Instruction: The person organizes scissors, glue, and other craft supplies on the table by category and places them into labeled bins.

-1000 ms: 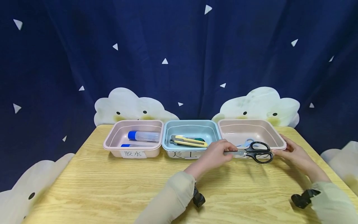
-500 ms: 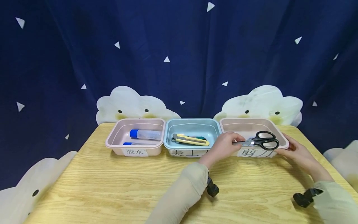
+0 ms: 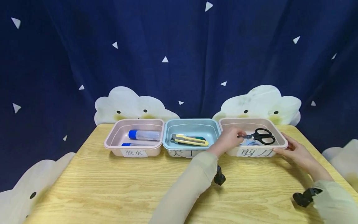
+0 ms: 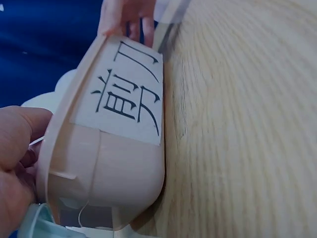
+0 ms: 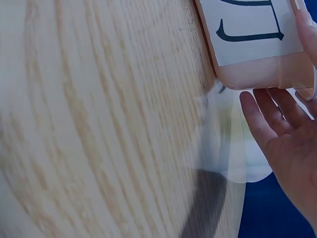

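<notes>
My left hand point(image 3: 228, 140) pinches black-handled scissors point(image 3: 255, 136) by the blade end, inside the right-hand pink bin point(image 3: 233, 151). The scissors' handle loops point right, above a light blue pair of scissors point(image 3: 250, 142) in the same bin. At the bin's right end, my right hand point(image 3: 298, 155) holds the rim, thumb in front and fingers round the side. The left wrist view shows the bin's labelled front point(image 4: 129, 163) with my left hand point(image 4: 17, 153) over its rim; the scissors are hidden there. In the right wrist view, my right hand's fingers point(image 5: 257, 111) lie against the bin's end.
A blue bin point(image 3: 167, 146) holding a yellow box cutter point(image 3: 191, 140) and a green one stands in the middle. Left of it is another pink bin point(image 3: 112, 147) with blue-capped glue tubes point(image 3: 145, 135). The wooden table point(image 3: 112, 186) extends in front; a dark curtain point(image 3: 167, 31) hangs behind.
My left hand has carried the black scissors rightward and back, from in front of the right-hand bin, over its front rim and down inside. My right hand has stayed at the bin's end.
</notes>
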A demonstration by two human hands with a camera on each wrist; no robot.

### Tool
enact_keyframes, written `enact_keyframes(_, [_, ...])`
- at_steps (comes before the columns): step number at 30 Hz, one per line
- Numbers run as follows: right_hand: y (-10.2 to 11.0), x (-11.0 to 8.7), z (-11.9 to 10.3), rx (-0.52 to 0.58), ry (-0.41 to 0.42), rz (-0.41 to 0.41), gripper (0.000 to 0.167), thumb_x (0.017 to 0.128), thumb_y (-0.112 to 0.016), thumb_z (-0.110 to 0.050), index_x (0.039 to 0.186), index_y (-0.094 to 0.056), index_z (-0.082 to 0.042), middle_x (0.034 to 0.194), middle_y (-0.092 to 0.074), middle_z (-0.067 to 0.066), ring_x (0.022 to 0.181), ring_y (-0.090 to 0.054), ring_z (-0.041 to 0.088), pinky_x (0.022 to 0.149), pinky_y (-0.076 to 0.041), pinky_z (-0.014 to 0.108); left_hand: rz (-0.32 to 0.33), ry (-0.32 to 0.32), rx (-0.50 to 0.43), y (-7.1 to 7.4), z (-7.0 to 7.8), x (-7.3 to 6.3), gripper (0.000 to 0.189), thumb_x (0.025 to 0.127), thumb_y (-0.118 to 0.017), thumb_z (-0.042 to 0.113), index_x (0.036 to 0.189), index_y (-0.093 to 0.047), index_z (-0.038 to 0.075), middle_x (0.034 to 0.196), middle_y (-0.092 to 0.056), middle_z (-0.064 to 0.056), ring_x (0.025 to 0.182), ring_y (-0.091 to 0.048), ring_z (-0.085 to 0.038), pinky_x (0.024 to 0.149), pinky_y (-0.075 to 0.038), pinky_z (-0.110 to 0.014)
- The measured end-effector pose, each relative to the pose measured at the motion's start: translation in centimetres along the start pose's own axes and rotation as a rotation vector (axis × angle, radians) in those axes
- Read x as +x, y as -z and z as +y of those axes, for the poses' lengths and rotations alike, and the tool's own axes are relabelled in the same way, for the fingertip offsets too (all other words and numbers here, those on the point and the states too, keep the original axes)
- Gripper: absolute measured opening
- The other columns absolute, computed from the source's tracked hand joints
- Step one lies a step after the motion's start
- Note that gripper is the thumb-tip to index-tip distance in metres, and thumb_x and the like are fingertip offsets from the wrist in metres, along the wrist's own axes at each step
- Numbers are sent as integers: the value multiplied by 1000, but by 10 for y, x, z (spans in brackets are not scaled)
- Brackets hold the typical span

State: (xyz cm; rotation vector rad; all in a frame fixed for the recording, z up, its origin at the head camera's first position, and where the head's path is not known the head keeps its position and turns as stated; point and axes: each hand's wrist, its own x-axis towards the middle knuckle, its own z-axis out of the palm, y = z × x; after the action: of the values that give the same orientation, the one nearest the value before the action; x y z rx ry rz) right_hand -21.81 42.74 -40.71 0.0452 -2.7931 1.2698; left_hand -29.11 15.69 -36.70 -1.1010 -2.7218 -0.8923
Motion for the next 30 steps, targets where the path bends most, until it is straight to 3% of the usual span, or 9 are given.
enact_keyframes(3, [-1,2,-3,6,9,-15,83,87,-62,-27,146,-8,-7,127,-45,16,89,-38,-23,69,-40,6,-24,31,13,-1,-3,6,22,83,-59,9,102,-70,15,97,-68,6,87,-59,-1,69,-39,-6])
enact_keyframes(10, [-2,1,-6,-7,2,-25,82,87,-61,-29,146,-7,-8,133,-34,33,89,-35,-24,69,-40,6,-53,87,21,-1,-7,13,19,83,-61,10,100,-69,14,92,-67,6,81,-58,-1,66,-39,-6])
enact_keyframes(17, [-1,1,-7,-14,-8,-48,83,88,-59,-31,146,-6,-7,135,-32,32,90,-34,-21,68,-39,6,-85,114,101,-1,-6,16,22,81,-65,11,103,-66,14,86,-64,6,73,-53,-3,61,-38,-11])
enact_keyframes(22, [1,-1,-6,-14,-6,-37,82,88,-60,-30,146,-7,-7,134,-33,32,90,-35,-23,69,-40,6,-116,86,159,-2,-3,19,29,81,-67,13,109,-63,14,85,-64,7,73,-54,-2,65,-39,-10])
enact_keyframes(26, [3,-3,-5,-9,-1,-29,81,88,-60,-29,146,-8,-7,130,-40,23,90,-37,-23,69,-40,6,-108,82,213,-5,-1,20,26,79,-69,17,105,-65,16,86,-65,8,78,-55,-2,70,-40,-10])
enact_keyframes(30, [4,-3,-4,1,7,-28,81,88,-61,-27,146,-8,-7,128,-44,17,90,-39,-23,70,-41,7,-97,81,260,-6,0,20,22,80,-65,10,100,-66,19,87,-64,10,81,-55,-3,69,-40,-10])
